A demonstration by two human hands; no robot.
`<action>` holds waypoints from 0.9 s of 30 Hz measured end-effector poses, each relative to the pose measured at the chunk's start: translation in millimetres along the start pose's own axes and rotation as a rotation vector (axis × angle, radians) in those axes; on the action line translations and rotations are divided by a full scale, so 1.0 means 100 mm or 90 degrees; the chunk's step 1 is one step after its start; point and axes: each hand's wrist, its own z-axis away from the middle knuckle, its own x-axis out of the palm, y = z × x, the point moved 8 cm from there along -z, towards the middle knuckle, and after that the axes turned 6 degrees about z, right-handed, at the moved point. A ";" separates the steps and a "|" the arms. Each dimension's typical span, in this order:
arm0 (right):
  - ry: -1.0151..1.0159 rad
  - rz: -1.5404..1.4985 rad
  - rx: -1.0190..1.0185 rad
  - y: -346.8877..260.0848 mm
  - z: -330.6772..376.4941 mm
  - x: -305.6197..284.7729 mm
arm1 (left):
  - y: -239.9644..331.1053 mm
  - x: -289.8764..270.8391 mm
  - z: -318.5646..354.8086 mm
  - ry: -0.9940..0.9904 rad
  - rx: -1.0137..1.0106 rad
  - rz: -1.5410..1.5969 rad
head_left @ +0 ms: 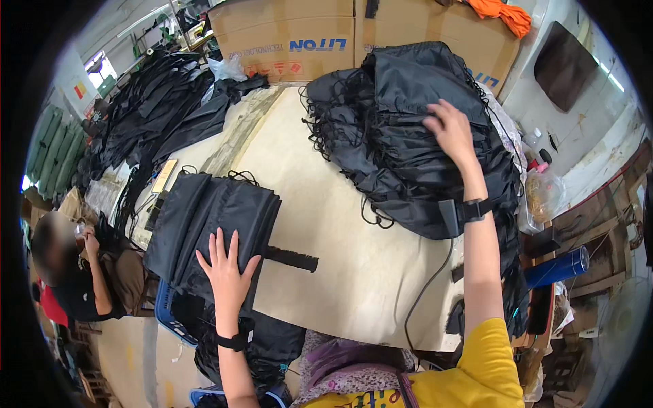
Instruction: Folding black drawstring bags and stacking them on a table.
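My left hand lies flat with spread fingers on a neat stack of black drawstring bags at the table's left edge. Loops of black cord stick out along the far side of that stack. My right hand is over a big loose heap of similar black bags at the far right. Its fingers are apart and a little bent, with nothing seen in them; whether they touch the cloth I cannot tell. Black cords trail along the left side of the heap. Each wrist wears a dark band.
A short black strip juts from beside the stack across the pale table. Cardboard boxes stand behind, and more black cloth is heaped far left. At right are a blue bottle and a cable. Another person sits at left.
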 end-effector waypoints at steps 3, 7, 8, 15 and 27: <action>0.055 0.187 0.040 0.04 -0.18 -0.05 | 0.00 -0.15 0.09 -0.004 -0.005 -0.020; -0.055 0.271 0.085 0.27 -0.51 0.20 | 0.05 -0.28 0.18 -0.056 -0.040 -0.010; -0.053 0.264 0.075 0.26 -0.56 0.20 | 0.05 -0.33 0.23 -0.059 -0.051 0.000; 0.600 0.054 -0.114 -0.75 -0.50 -1.74 | 0.16 -0.77 0.30 0.031 -0.070 0.092; 0.024 -0.121 -0.397 -2.96 0.01 -3.52 | 1.40 -0.65 -0.52 0.171 0.048 0.649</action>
